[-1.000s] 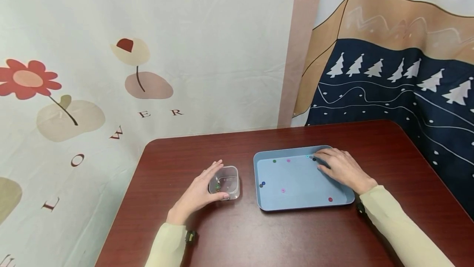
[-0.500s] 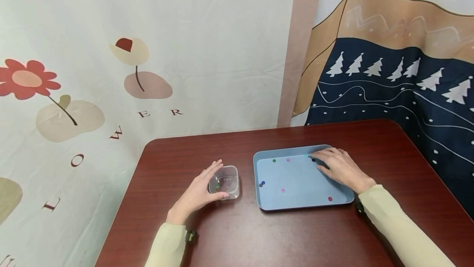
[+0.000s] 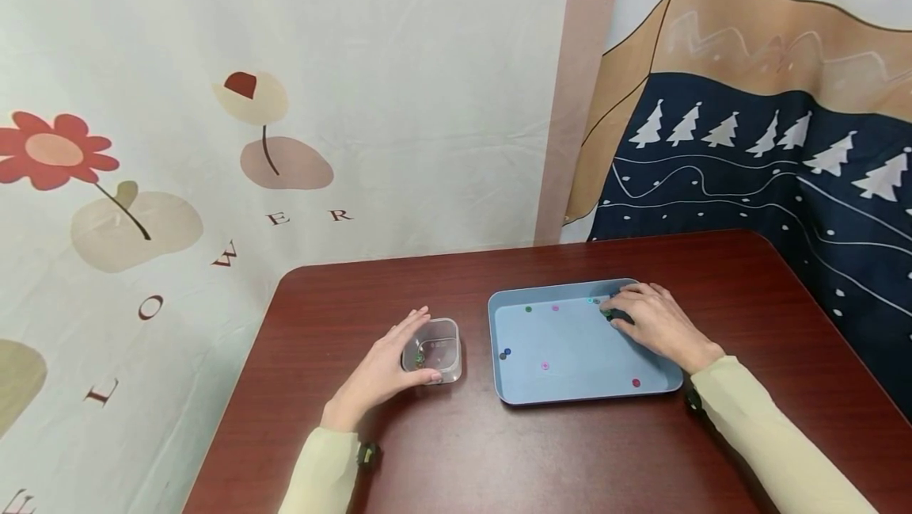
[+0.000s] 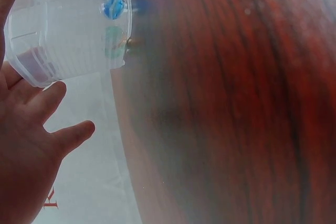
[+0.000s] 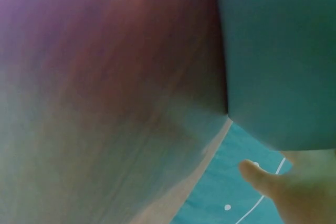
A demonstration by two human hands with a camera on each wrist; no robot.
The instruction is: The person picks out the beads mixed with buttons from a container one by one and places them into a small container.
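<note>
My left hand (image 3: 381, 375) holds a small clear plastic container (image 3: 445, 352), thumb along its near side and fingers round the far side. Inside it are a few small round glass pieces; a blue swirled marble (image 4: 113, 7) shows through its wall in the left wrist view. My right hand (image 3: 655, 324) reaches over the far right of a blue tray (image 3: 584, 348), fingers bent down. A small dark green round piece (image 3: 608, 314) lies between its fingertips and thumb; I cannot tell whether it is pinched. Beside the fingertips is a small cyan piece (image 3: 590, 300).
Several more round pieces lie in the tray, including a red one (image 3: 636, 382), a pink one (image 3: 545, 366) and a blue one (image 3: 507, 352). Container and tray stand apart on a dark red-brown table (image 3: 484, 451). A printed curtain (image 3: 427, 102) hangs behind.
My right fingertips have drawn back slightly toward me and to the right, and a dark green piece now shows between them and the thumb. The left hand and container stay put.
</note>
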